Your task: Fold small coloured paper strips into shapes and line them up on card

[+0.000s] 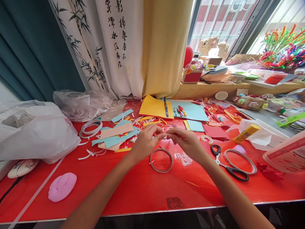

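While I look down over the glossy red tabletop (133,190), I see an untidy spread of pale-blue and peach paper strips (114,140) left of and beyond the left wrist; the left hand (145,141) and right hand (188,141) meet over the middle, fingertips drawn narrow and all but touching; whether a tiny scrap is pinched there, I cannot tell. Black-handled metal scissors (237,174) lie right of the right wrist, long axis running from far left to near right; the thin, round, brownish-grey tape ring (161,171) lies flat on the near side of the fingertips, slightly left; being round, it shows me no long axis, and I judge the left hand nearer; a crumpled whitish clump (183,158) sits between ring and right forearm.
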Demonstrator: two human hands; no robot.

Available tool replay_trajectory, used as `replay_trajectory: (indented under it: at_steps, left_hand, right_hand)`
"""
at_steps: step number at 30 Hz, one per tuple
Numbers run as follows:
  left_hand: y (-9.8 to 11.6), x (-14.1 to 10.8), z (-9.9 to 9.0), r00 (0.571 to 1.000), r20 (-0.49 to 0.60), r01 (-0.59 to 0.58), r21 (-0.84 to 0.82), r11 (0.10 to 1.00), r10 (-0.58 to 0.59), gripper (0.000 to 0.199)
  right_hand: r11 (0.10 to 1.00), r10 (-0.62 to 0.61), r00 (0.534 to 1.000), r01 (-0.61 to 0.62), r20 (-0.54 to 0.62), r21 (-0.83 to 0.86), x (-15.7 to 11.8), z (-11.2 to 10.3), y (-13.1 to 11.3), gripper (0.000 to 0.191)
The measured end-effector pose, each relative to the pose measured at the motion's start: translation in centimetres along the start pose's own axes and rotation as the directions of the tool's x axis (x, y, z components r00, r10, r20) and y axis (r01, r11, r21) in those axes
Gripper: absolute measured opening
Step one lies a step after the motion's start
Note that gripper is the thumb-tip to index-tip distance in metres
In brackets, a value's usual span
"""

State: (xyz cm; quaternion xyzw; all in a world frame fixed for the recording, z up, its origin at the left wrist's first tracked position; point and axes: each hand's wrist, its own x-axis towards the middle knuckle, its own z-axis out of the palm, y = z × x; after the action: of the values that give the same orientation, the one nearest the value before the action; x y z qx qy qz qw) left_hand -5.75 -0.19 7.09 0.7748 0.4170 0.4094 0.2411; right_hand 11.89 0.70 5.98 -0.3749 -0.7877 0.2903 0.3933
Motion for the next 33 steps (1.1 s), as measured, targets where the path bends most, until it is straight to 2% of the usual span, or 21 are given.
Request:
replay_trajectory:
  at_steps: [5, 10, 16, 19, 22, 25, 27, 29, 33]
  left_hand:
    - [-0.3, -0.1, 0.2, 0.997, -0.053, 0.048, -0.046, 0.998, -0.05, 0.017]
    - [-0.5, 0.4, -0.4, 0.985, 0.066, 0.17, -0.303, 0.938, -0.157, 0.028]
    - [0.1, 0.2, -0.5, 0.988, 0.088, 0.15, -0.337, 0.93, -0.127, 0.021]
    - [-0.2, 0.1, -0.2, 0.993, 0.05, 0.116, -0.281, 0.953, -0.106, 0.024]
    - [-0.4, 0.1, -0.1, 0.991, -0.091, 0.086, -0.144, 0.986, -0.1, 0.025]
    - [-0.4, -0.1, 0.0, 0.97, -0.236, -0.028, 0.094, 0.995, 0.05, 0.02]
    - [-0.4, -0.3, 0.2, 0.951, -0.233, -0.152, 0.22, 0.964, 0.204, 0.014]
    - [-0.5, -0.4, 0.4, 0.931, -0.198, -0.246, 0.282, 0.927, 0.307, 0.014]
    - [-0.9, -0.5, 0.8, 0.917, -0.175, -0.291, 0.32, 0.902, 0.358, 0.017]
  right_hand:
    - [1.0, 0.015, 0.999, -0.015, 0.039, -0.019, 0.0, 0.1, -0.1, 0.018]
    - [0.997, 0.037, 0.999, -0.038, 0.015, 0.067, 0.1, -0.3, -0.8, 0.02]
    - [0.993, 0.05, 0.998, -0.054, 0.043, 0.107, 0.0, -0.3, -1.1, 0.021]
    - [0.992, 0.058, 0.997, -0.063, 0.052, 0.113, -0.1, -0.2, -1.0, 0.021]
    - [0.991, 0.05, 0.999, -0.05, 0.008, 0.125, -0.2, -0.1, -1.0, 0.02]
    - [0.992, 0.043, 0.997, -0.034, -0.069, 0.122, -0.2, -0.1, -1.1, 0.019]
    - [0.994, 0.037, 0.993, -0.025, -0.11, 0.105, -0.2, -0.1, -1.1, 0.018]
    - [0.997, 0.024, 0.992, -0.015, -0.124, 0.076, -0.2, -0.1, -1.1, 0.018]
    - [1.0, -0.023, 0.991, 0.022, -0.131, -0.009, -0.3, 0.1, -0.9, 0.016]
